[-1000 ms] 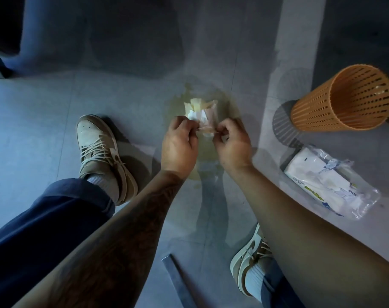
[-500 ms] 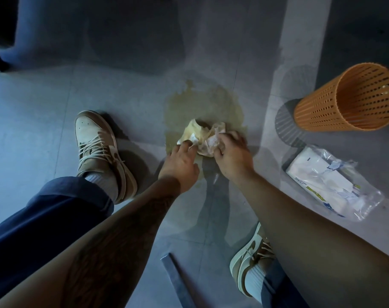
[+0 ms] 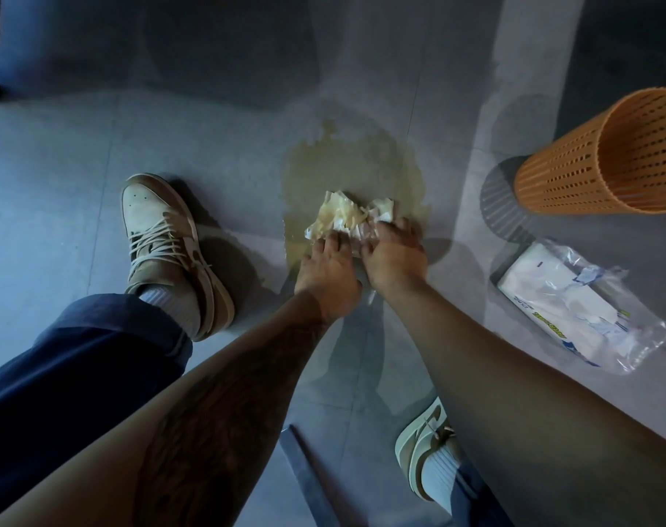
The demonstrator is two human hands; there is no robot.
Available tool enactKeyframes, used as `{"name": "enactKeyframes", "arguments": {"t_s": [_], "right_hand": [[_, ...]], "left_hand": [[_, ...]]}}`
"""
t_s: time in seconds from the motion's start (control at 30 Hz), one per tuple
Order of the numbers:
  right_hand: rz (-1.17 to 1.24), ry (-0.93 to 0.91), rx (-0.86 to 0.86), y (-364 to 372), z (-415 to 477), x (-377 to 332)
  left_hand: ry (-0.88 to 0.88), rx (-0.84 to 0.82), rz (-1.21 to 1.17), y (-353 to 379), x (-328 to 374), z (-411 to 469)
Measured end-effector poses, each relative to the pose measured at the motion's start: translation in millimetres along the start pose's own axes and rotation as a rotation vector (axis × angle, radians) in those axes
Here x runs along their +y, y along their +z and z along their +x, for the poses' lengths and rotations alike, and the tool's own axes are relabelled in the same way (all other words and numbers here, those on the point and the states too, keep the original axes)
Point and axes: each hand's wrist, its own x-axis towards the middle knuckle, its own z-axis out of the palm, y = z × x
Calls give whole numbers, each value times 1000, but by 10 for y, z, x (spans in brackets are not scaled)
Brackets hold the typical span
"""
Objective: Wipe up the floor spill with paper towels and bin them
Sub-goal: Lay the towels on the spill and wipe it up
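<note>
- On the yellow spill [image 3: 352, 173], at its near edge, lies the paper towel wad [image 3: 348, 218].
- Left hand [image 3: 329, 273] and right hand [image 3: 394, 256] press it flat-fingered, not gripping.
- Orange bin [image 3: 605, 154] stands right of the spill.

Bin [image 3: 605, 154] rim cut off at right edge, towel pack [image 3: 574, 306] print unreadable (too small)

A soggy wad of paper towels [image 3: 348, 218] is pressed flat into the yellowish spill [image 3: 352, 165] by both hands, left hand [image 3: 329, 277] and right hand [image 3: 394, 256], orange bin [image 3: 605, 157] nearby.
</note>
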Motion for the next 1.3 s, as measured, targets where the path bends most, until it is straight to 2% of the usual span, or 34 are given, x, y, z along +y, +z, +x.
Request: {"name": "enactKeyframes", "arguments": {"t_s": [0.2, 0.43, 0.57, 0.8, 0.97, 1.07, 1.2, 1.3], "right_hand": [[143, -75, 42, 46, -27, -143], [71, -92, -10, -2, 59, -223], [-74, -119, -18, -5, 170, -257], [-125, -183, -45, -98, 318, -225], [89, -58, -88, -300, 316, -197], [321, 21, -87, -414, 226, -172], [658, 147, -126, -655, 123, -100], [879, 168, -126, -907, 50, -26]], "left_hand": [[12, 114, -218, -37, 13, -6], [4, 89, -366, -154, -163, -22], [-24, 103, -492, -227, -156, -1], [3, 47, -437, -299, -169, 41], [-3, 73, -456, -318, -69, 53], [1, 96, -526, -346, 55, 37], [-24, 207, -632, -413, 268, 26], [-18, 310, -697, -497, 385, 37]]}}
